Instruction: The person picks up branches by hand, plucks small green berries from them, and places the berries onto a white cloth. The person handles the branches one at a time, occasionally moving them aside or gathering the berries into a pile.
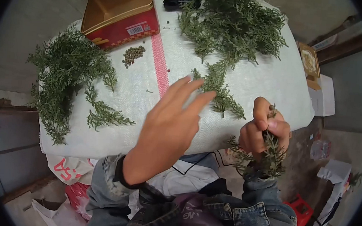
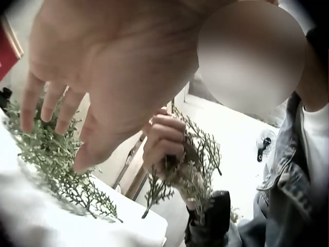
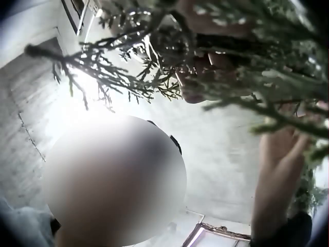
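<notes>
In the head view my left hand (image 1: 167, 127) hovers over the white woven sack (image 1: 122, 144) with its fingers spread and nothing in them. Its fingertips overlap a small evergreen sprig (image 1: 217, 88) lying there. My right hand (image 1: 259, 130), at the sack's right front edge, grips a leafy evergreen sprig (image 1: 274, 157) between curled fingers and thumb. A small round brown seed or cone (image 1: 272, 107) shows at the top of that grip. The left wrist view shows the open palm of the left hand (image 2: 118, 56), with the gripped sprig (image 2: 205, 149) beyond it.
A large evergreen pile (image 1: 240, 25) lies at the back right, another pile (image 1: 59, 72) at the left. A red open tin (image 1: 123, 32) stands behind small brown seeds (image 1: 133, 56). A black flashlight-like object (image 1: 177, 3) lies at the back. A red stool (image 1: 299, 211) is lower right.
</notes>
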Motion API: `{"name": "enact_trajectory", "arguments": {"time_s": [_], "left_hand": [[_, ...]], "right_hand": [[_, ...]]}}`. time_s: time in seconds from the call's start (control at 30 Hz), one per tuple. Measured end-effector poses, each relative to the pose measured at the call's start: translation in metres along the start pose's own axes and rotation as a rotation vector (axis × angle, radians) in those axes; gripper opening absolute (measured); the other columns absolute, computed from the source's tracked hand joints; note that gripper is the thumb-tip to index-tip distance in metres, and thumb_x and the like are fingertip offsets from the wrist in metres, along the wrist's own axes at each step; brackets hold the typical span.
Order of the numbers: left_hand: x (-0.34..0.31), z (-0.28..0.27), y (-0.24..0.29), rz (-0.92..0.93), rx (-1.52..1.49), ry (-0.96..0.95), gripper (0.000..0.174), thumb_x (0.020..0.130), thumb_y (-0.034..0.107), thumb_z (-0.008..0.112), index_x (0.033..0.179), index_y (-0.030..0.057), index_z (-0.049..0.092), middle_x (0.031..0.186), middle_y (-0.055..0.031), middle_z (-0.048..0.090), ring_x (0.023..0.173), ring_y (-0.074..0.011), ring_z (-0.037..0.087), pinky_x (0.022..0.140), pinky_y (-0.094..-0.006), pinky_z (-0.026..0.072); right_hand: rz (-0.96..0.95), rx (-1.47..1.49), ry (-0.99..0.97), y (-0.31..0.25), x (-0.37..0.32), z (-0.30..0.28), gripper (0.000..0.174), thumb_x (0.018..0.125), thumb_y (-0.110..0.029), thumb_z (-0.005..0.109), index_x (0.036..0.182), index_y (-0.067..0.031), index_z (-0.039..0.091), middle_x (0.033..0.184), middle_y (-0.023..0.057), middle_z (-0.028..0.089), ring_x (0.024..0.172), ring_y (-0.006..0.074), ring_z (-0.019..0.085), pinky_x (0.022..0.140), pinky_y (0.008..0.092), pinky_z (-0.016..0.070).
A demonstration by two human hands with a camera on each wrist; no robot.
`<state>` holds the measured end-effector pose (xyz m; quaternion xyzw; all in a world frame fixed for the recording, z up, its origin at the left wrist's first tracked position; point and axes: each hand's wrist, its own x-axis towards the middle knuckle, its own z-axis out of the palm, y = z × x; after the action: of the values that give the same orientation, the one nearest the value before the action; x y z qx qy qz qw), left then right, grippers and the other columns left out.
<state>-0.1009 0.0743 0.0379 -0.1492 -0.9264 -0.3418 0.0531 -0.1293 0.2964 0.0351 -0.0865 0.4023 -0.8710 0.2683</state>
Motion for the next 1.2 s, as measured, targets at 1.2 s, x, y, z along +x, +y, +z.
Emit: {"name": "enact_trajectory", "arguments": {"time_s": [1.2], "left_hand": [[-0.045,0.035,-0.003,0.072,0.234,-0.153,0.044,0.081,0.012,0.064,0.124,0.0061,0.06,0.128,-0.0132,0.052,0.122,-0.0342,0.049,0.09,-0.0401,0.0451]], "right_hand": [[-0.247,-1.674,0.069,0.029,0.066,0.018,0.018,0.092,-0.023,0.067,0.095,-0.0057,0.071,0.053,0.0099,0.058,0.047,0.0252,0.058,0.049,0.0326,0.0406]]}}
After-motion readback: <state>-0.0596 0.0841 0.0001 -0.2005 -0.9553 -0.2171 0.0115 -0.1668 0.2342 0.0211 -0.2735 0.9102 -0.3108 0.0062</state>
